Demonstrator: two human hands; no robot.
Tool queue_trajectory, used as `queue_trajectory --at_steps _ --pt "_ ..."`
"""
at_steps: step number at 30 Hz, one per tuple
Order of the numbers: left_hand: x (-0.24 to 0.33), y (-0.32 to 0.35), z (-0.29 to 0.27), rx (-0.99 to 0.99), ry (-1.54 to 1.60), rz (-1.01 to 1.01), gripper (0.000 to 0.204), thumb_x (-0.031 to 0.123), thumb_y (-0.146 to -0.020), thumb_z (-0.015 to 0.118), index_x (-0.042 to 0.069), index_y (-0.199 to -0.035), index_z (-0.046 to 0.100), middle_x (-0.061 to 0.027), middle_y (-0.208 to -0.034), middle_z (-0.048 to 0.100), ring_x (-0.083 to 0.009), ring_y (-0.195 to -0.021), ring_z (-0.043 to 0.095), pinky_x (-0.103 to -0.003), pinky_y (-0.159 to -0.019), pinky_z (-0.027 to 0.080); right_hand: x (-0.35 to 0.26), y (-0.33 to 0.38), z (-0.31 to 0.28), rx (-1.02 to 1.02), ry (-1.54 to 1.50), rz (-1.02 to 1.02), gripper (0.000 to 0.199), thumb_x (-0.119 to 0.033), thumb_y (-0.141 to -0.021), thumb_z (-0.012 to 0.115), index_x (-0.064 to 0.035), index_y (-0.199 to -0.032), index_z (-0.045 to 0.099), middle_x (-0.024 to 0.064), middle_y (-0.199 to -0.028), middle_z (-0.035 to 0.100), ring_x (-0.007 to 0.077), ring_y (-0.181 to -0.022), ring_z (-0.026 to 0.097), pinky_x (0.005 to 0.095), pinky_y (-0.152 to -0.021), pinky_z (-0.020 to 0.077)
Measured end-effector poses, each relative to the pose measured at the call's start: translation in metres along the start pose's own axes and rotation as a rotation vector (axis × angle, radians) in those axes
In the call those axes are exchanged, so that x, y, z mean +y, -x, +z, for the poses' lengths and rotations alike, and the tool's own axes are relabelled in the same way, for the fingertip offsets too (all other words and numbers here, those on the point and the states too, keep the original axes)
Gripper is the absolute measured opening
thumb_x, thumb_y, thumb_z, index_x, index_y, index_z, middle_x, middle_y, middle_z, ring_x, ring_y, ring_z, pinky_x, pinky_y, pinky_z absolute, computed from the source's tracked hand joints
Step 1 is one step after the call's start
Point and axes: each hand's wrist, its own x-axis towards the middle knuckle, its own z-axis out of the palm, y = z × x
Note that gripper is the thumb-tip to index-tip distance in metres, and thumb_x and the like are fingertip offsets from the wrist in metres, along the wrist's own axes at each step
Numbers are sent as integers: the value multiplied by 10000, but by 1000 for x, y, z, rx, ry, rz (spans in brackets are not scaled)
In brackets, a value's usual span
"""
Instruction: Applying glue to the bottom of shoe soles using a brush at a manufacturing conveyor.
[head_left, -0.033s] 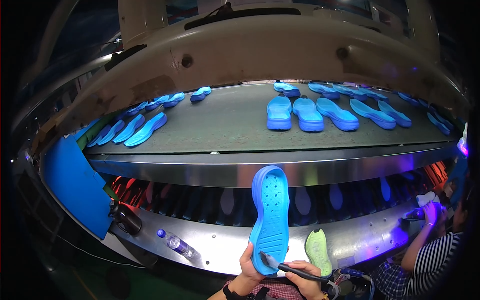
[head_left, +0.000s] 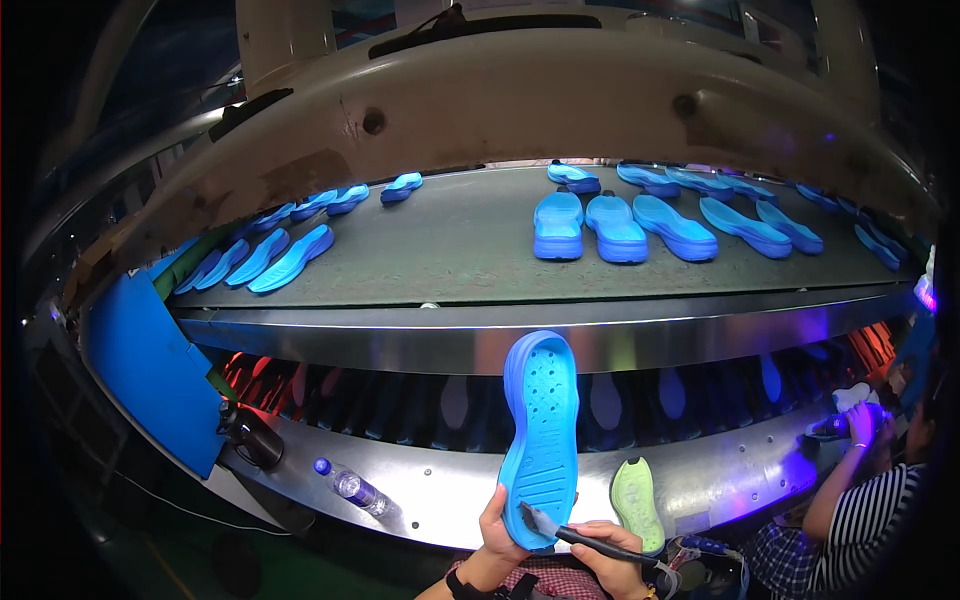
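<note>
My left hand [head_left: 497, 530] grips a blue shoe sole [head_left: 540, 430] by its heel end and holds it upright, its perforated inner face toward me. My right hand [head_left: 605, 558] holds a dark-handled brush [head_left: 585, 540], and its bristle end touches the sole's heel. A pale green sole [head_left: 636, 503] lies on the shiny metal shelf [head_left: 440, 500], just right of the blue one. Both hands are at the bottom edge of the head view.
A grey conveyor belt [head_left: 460, 250] above carries several blue soles [head_left: 620, 228] on its right and left. Below it, a darker tier shows more soles. A water bottle [head_left: 350, 487] lies on the shelf. A blue panel [head_left: 140, 360] stands left. A person in a striped shirt [head_left: 870, 520] works at right.
</note>
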Motion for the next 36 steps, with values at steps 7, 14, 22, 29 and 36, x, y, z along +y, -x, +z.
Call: queue_trajectory --at_steps 7,14,22,29,36 --pt "-2 -1 1 -19 21 16 747 551 -833 306 36 -1365 210 -211 -1297 396 -391 -1118 471 -515 -949 381 -10 -9 -1 101 -142 -405 218 21 -748 613 38 -963 583 186 -1010 598 253 -943 580 351 -848 459" --pt "-3 -7 -13 -55 125 11 654 460 -892 358 -38 -1312 296 -214 -1250 454 -332 -1117 488 -459 -966 370 -27 -22 -12 138 -63 -405 216 37 -680 684 8 -891 652 124 -892 640 193 -841 604 268 -739 483" --pt "2 -13 -9 -131 148 9 639 428 -867 460 -38 -1286 336 -202 -1200 502 -310 -1066 532 -435 -924 422 -32 -24 -28 91 -183 -410 238 22 -661 700 2 -895 663 121 -838 653 183 -784 618 258 -700 493" --pt "6 -14 -15 -157 70 -11 674 429 -841 501 -57 -1276 336 -221 -1184 506 -326 -1047 543 -445 -919 429 -34 -27 -36 -28 -21 -465 247 20 -663 698 1 -907 663 120 -854 647 182 -782 615 265 -699 495" --pt "7 -21 -7 -185 114 -69 675 428 -841 496 -61 -1276 331 -227 -1187 502 -331 -1042 547 -442 -914 436 -40 -33 -43 -272 -134 -387 234 9 -675 701 0 -906 667 118 -862 658 193 -803 611 264 -707 491"
